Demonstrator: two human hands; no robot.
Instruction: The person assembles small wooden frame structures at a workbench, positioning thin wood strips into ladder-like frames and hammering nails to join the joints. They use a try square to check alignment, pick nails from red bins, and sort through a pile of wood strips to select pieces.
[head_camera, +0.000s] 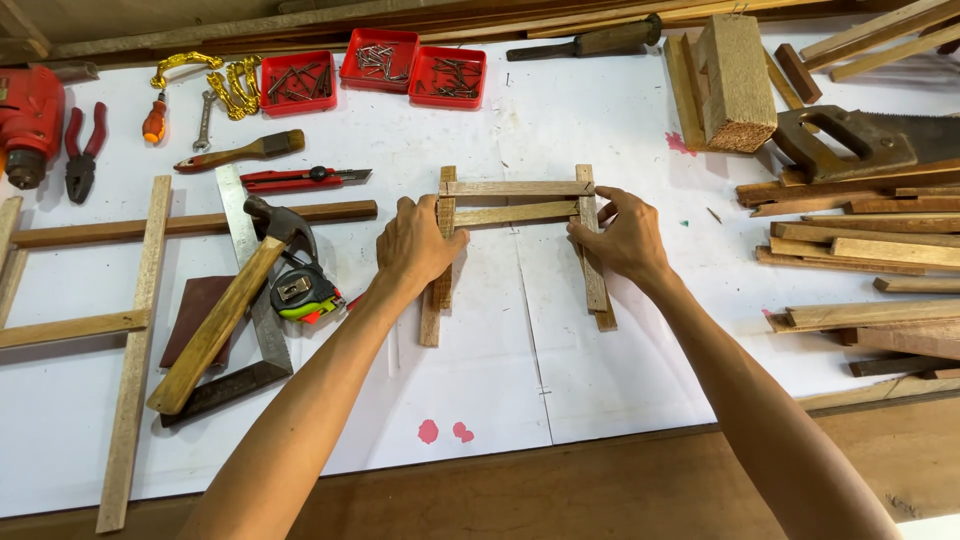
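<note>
A small frame of thin pale wooden slats (515, 200) lies flat at the middle of the white paper-covered workbench (600, 370): two long slats run toward the person, and two shorter slats cross between them at the far end. The left hand (415, 245) lies over the left long slat, fingers curled down on it and the thumb pointing toward the crosspieces. The right hand (622, 235) grips the right long slat, thumb and fingertips pinching where the nearer cross slat meets it. Both hands press on the frame; neither is spread flat.

At nine o'clock from the frame, just beside the left hand, lie a wooden-handled claw hammer (235, 305), a steel try square (255, 300) under it and a green and yellow tape measure (300, 293). A dark brown sheet of sandpaper (192, 315) sits further left. At ten o'clock rest a red utility knife (300, 179), a flat wooden-handled brush (245, 151) and a long dark wooden strip (190, 224). At eleven to twelve o'clock three red plastic trays of nails (378, 65) stand in a row, with a yellow chain (225, 85) to their left. Far at ten o'clock are red-handled pliers (82, 150) and a red power drill (30, 120). At two o'clock stand a square pale wood block (735, 80) and a handsaw (870, 140); at three o'clock, a stack of loose wooden slats (870, 250).
</note>
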